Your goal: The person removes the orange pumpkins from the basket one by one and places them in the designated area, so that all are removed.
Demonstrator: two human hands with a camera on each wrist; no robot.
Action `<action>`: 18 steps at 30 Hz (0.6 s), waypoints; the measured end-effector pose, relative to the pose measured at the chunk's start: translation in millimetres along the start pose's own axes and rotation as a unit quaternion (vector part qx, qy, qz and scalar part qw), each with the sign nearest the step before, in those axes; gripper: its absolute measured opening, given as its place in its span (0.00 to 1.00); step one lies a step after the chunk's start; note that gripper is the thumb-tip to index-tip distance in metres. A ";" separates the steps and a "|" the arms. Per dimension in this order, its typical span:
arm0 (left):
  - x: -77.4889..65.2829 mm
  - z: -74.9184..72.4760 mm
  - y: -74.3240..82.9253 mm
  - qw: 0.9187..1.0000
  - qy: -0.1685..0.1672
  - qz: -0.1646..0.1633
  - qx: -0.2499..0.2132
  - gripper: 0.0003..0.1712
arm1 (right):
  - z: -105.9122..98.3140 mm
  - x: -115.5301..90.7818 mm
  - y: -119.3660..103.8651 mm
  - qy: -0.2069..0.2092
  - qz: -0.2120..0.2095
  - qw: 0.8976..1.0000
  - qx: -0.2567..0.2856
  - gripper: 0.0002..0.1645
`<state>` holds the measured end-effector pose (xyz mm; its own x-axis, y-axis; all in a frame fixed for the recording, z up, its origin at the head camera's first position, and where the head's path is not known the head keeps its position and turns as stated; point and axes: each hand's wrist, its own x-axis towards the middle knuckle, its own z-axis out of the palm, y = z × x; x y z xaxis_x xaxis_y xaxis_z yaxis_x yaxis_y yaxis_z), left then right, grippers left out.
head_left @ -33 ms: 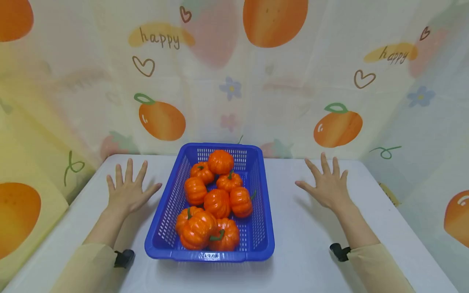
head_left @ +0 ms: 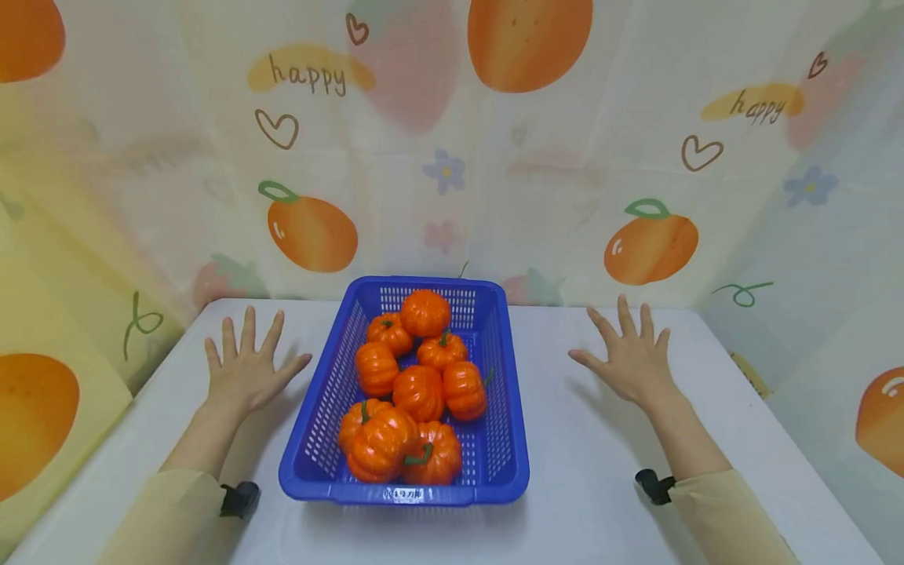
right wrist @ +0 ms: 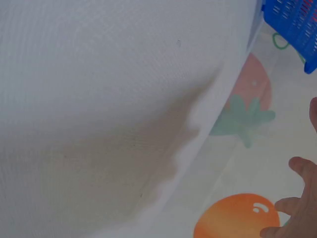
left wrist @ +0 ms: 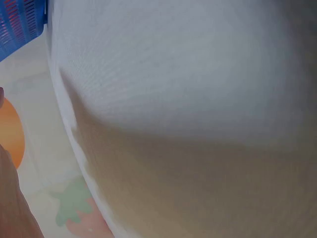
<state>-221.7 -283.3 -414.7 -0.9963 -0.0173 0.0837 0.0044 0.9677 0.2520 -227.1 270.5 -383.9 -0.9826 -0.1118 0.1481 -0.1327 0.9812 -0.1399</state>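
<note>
Seen from the head: left hand (head_left: 243,377) and right hand (head_left: 633,363), spread wide either side of a blue basket (head_left: 330,493) of pumpkins (head_left: 418,392) on a white table (head_left: 572,486). From each wrist: just basket corner and part of hand, but broad shadow (left wrist: 188,188).

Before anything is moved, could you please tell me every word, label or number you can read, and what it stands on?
"happy": on the curtain, upper left.
"happy": on the curtain, upper right.
Label on the front rim of the basket: too small and blurred to read.
Faint lettering on the curtain: too blurred to read.
Yellow thing right of the table: marks too small.
</note>
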 end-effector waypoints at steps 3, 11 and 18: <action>0.7 1.0 -0.3 1.000 0.003 0.001 0.003 0.55 | 1.1 -1.3 1.0 0.000 0.003 1.000 0.001 0.52; 2.7 1.5 -0.8 1.000 0.001 -0.005 -0.016 0.55 | -2.1 1.1 -0.8 0.005 0.002 1.000 0.000 0.52; 6.6 -23.6 17.5 0.988 -0.046 0.023 -0.148 0.54 | -36.2 19.1 -21.4 0.044 -0.025 0.996 0.072 0.50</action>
<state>-226.2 -272.4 -387.0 -0.9980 0.0614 0.0175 0.0615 0.8509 0.5217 -238.4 253.0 -342.7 -0.9598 -0.1393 0.2436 -0.2048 0.9413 -0.2685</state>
